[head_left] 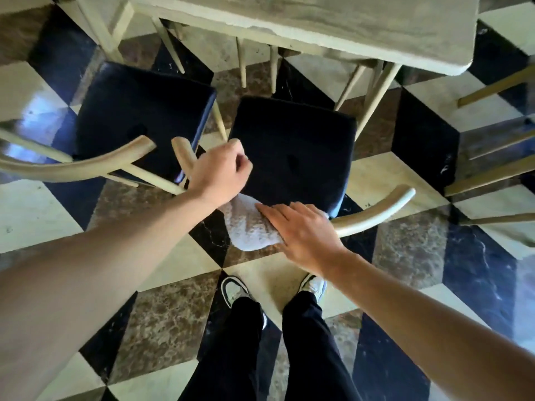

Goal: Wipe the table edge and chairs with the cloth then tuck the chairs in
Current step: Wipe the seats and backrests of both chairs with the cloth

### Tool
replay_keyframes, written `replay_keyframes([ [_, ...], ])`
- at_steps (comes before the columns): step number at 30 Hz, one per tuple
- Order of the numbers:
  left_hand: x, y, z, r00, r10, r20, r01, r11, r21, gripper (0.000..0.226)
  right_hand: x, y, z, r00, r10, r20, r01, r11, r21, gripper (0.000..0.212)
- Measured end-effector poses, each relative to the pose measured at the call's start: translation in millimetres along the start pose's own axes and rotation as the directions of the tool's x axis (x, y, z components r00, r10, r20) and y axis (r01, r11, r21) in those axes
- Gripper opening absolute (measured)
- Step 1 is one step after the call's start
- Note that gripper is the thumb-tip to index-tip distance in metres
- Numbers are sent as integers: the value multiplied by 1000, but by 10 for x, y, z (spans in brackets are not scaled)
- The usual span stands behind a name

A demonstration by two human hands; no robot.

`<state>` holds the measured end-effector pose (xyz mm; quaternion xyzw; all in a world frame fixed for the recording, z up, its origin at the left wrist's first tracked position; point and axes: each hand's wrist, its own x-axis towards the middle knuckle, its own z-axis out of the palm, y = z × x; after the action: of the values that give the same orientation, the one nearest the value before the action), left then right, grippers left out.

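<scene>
Marble-patterned floor (179, 264) underlies chairs (292, 151) beside seemingly wooden table (347, 21).

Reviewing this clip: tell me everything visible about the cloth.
The cloth is a pale grey-white piece that looks like terry towelling, bunched into a thick pad. It lies draped over the curved wooden backrest of the nearer chair, hanging a little toward the camera. The right hand presses flat on it with straight fingers; the left hand overlaps its far edge, though whether it touches the cloth cannot be told. No stains or print are discernible.
</scene>
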<state>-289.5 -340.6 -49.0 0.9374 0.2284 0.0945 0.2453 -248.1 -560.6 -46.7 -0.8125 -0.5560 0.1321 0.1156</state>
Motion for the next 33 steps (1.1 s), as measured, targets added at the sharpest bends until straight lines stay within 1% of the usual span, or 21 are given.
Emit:
replay_keyframes([
  [2,-65,240,151,989,76,129,-70,996,-52,21,-362,372,-54,997,-20,-78,18,1000,-23,60],
  [3,-93,319,227,982,105,159,-97,993,-62,25,-514,585,-99,997,-11,-80,8,999,-35,62],
  [6,-169,367,413,968,156,198,-150,988,-43,40,-818,1199,-239,998,59,-14,-60,997,-46,71],
  [8,-189,363,462,965,143,221,-141,990,-23,44,-877,1510,-315,994,101,38,-100,995,-26,73],
  [11,-185,346,468,971,96,221,-94,995,-19,44,-823,1776,-381,986,118,119,-118,993,-12,74],
  [14,-221,372,466,969,84,233,-94,995,33,43,-797,1884,-391,983,149,103,-152,988,19,75],
  [17,-217,410,465,972,58,229,-73,995,61,44,-836,2003,-378,973,218,79,-226,968,109,76],
  [19,-213,412,460,971,42,236,-60,996,69,44,-839,2068,-364,965,251,74,-260,951,166,72],
  [21,-230,393,446,973,39,227,-57,996,73,45,-792,2024,-347,941,333,60,-338,918,205,73],
  [23,-249,370,435,980,54,191,-66,996,59,45,-742,1875,-290,905,426,1,-422,897,133,78],
  [24,-257,363,433,984,70,166,-80,995,54,45,-732,1773,-238,900,433,-49,-429,900,69,78],
  [26,-260,363,435,988,95,124,-102,993,52,44,-728,1524,-131,914,386,-124,-389,921,-3,76],
  [29,-268,382,435,992,73,104,-79,996,50,42,-712,1081,10,932,313,-184,-321,947,-13,71],
  [31,-274,380,438,993,32,114,-37,998,47,41,-660,739,109,917,307,-253,-318,948,0,62],
  [33,-266,369,436,991,28,129,-32,999,35,41,-545,401,184,888,333,-317,-345,939,21,55],
])
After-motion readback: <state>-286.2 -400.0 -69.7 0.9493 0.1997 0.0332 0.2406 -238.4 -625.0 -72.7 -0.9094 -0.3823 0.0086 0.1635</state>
